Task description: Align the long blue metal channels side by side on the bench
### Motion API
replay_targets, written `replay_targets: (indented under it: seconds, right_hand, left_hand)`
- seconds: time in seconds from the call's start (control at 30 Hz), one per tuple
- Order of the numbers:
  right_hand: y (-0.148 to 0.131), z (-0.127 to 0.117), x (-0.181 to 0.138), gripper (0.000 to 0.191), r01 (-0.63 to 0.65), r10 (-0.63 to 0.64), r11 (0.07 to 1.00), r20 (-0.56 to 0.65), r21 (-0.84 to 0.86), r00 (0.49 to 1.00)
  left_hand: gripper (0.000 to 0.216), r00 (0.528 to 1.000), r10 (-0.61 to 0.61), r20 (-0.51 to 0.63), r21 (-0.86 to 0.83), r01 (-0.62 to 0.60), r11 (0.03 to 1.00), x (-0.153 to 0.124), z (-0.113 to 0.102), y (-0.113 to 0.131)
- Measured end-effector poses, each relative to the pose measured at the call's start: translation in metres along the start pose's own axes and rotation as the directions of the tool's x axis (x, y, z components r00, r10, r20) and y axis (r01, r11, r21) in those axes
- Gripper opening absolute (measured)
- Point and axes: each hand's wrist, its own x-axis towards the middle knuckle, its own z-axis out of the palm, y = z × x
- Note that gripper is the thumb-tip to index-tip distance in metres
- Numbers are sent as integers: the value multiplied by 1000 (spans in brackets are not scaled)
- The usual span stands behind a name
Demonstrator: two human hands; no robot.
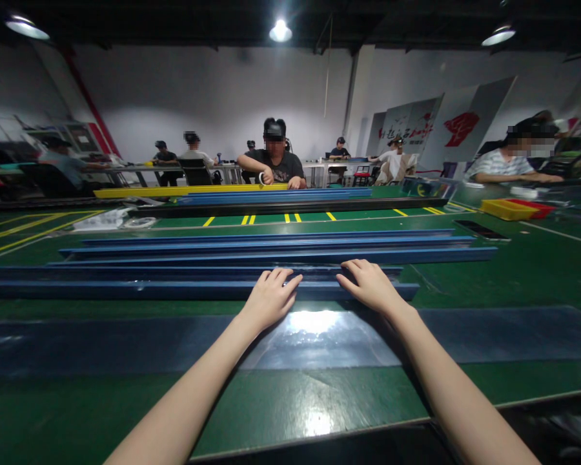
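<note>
A long blue channel strip (174, 290) with raised edges lies crosswise on the green table, just beyond a long clear plastic sheet (198, 342). My left hand (272, 300) rests across this channel, fingers reaching over toward its far edge and thumb spread to the right. To its right, my right hand (372, 284) touches the same channel near its right end, with the fingers spread and the thumb pointing inward. Whether the fingertips press inside the channel is hard to see. Glare covers the plastic sheet between my forearms.
More blue channel strips (281, 254) lie beyond my hands. Farther back are a black strip (295, 206) and a yellow strip (140, 192). A phone (481, 230) and a yellow tray (507, 208) sit at right. Across the table, a person (277, 161) holds a roll of tape.
</note>
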Motion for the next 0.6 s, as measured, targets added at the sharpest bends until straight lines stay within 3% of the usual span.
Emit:
replay_targets:
  seconds: [0.6]
  right_hand:
    - [0,0,0,41,-6,6,1000,11,-8,1000]
  left_hand:
    - [35,1000,1,17,2,-1,1000,0,-1,1]
